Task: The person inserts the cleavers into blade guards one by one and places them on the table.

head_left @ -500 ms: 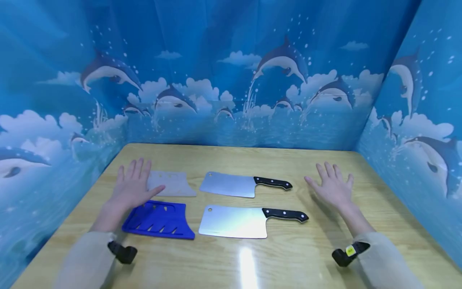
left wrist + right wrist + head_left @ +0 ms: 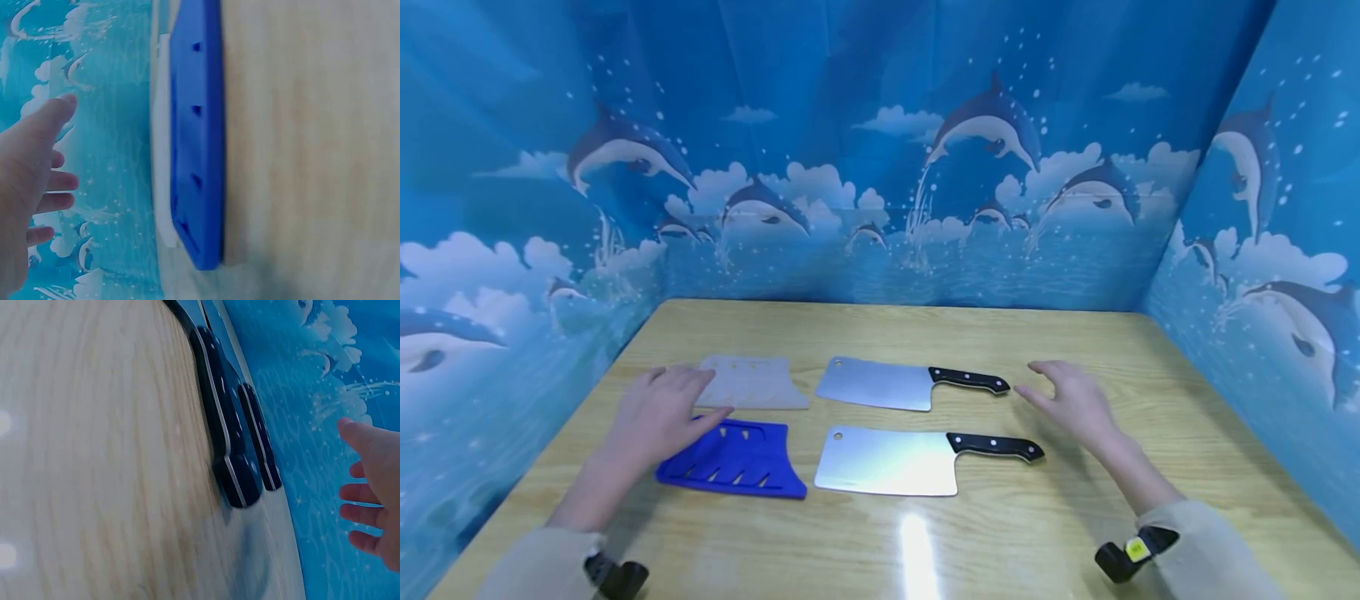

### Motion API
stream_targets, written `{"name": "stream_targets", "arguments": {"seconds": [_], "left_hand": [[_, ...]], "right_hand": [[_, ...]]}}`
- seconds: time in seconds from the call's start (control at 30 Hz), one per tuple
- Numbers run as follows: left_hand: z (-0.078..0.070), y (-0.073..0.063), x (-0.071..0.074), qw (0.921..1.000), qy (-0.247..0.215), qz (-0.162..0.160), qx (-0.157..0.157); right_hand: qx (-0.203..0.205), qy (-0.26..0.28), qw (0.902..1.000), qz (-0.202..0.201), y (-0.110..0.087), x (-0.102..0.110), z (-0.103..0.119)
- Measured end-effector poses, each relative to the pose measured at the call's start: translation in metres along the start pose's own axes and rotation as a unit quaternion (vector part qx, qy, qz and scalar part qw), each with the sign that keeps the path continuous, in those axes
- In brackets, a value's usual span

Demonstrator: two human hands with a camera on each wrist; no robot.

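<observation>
Two cleavers with black riveted handles lie side by side on the wooden table, the far cleaver (image 2: 874, 384) behind the near cleaver (image 2: 887, 462). To their left are a white blade sheath (image 2: 752, 385) and, in front of it, a blue slotted blade sheath (image 2: 741, 457). My left hand (image 2: 658, 414) hovers over the left ends of the two sheaths, fingers loosely bent, holding nothing. Just right of the far cleaver's handle (image 2: 972, 381), my right hand (image 2: 1073, 406) hangs in the air with thumb and fingers apart and nothing between them.
A blue curtain (image 2: 850, 250) printed with dolphins and clouds stands along the back and both sides of the wooden table (image 2: 820, 550). Each sleeve cuff carries a small black camera, such as the right one (image 2: 1122, 560).
Both hands have gone from spread, straight fingers to loosely bent ones. The left hand has drawn back slightly toward the body; the right has shifted slightly left. The cleavers and sheaths lie as before.
</observation>
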State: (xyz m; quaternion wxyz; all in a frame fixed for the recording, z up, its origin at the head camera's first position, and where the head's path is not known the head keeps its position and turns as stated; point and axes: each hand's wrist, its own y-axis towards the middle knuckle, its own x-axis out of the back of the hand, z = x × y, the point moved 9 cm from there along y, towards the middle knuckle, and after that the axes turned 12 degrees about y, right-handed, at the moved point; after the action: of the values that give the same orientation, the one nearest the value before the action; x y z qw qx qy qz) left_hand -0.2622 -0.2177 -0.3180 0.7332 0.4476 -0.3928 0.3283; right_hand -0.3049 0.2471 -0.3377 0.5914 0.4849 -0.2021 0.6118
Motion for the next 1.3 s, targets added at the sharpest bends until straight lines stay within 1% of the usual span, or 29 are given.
{"name": "stream_targets", "arguments": {"seconds": [0.03, 0.1, 0.17, 0.23, 0.33, 0.4, 0.43, 0.57, 0.73, 0.83, 0.93, 1.0, 1.17, 1.23, 1.3], "left_hand": [[-0.003, -0.002, 0.001, 0.9999, 0.000, -0.006, -0.008], [-0.009, -0.005, -0.002, 0.9997, -0.012, -0.001, -0.021], [-0.014, -0.007, -0.009, 0.9987, -0.031, 0.026, -0.029], [-0.019, -0.011, -0.017, 0.9961, -0.056, 0.052, -0.043], [-0.027, -0.018, -0.031, 0.9889, -0.091, 0.094, -0.070], [-0.032, -0.022, -0.038, 0.9842, -0.110, 0.110, -0.085], [-0.033, -0.024, -0.041, 0.9819, -0.117, 0.119, -0.090], [-0.038, -0.027, -0.046, 0.9770, -0.128, 0.133, -0.107], [-0.040, -0.027, -0.053, 0.9705, -0.133, 0.165, -0.115], [-0.041, -0.028, -0.055, 0.9690, -0.134, 0.170, -0.119], [-0.041, -0.029, -0.055, 0.9702, -0.127, 0.168, -0.119], [-0.042, -0.029, -0.054, 0.9727, -0.115, 0.160, -0.122], [-0.046, -0.029, -0.052, 0.9798, -0.082, 0.129, -0.129], [-0.046, -0.028, -0.052, 0.9811, -0.079, 0.125, -0.125], [-0.046, -0.027, -0.053, 0.9814, -0.079, 0.130, -0.118]], "right_hand": [[0.000, 0.013, 0.9999, 0.006, -0.001, -0.003, 0.002], [0.001, 0.045, 0.9987, 0.022, -0.002, -0.010, 0.007], [-0.005, 0.077, 0.9960, 0.045, -0.004, -0.018, 0.010], [-0.009, 0.114, 0.9908, 0.073, -0.006, -0.027, 0.013], [-0.007, 0.156, 0.9809, 0.116, -0.010, -0.043, 0.017], [0.009, 0.182, 0.9733, 0.140, -0.012, -0.050, 0.021], [0.017, 0.191, 0.9698, 0.151, -0.013, -0.054, 0.023], [0.037, 0.219, 0.9566, 0.189, -0.017, -0.063, 0.029], [0.014, 0.233, 0.9456, 0.227, -0.020, -0.074, 0.030], [-0.006, 0.235, 0.9425, 0.238, -0.021, -0.078, 0.029], [-0.013, 0.233, 0.9421, 0.241, -0.021, -0.080, 0.029], [-0.012, 0.228, 0.9429, 0.243, -0.020, -0.081, 0.030], [0.006, 0.201, 0.9462, 0.253, -0.019, -0.085, 0.035], [0.012, 0.192, 0.9471, 0.257, -0.019, -0.086, 0.038], [0.016, 0.182, 0.9484, 0.259, -0.018, -0.087, 0.040]]}}
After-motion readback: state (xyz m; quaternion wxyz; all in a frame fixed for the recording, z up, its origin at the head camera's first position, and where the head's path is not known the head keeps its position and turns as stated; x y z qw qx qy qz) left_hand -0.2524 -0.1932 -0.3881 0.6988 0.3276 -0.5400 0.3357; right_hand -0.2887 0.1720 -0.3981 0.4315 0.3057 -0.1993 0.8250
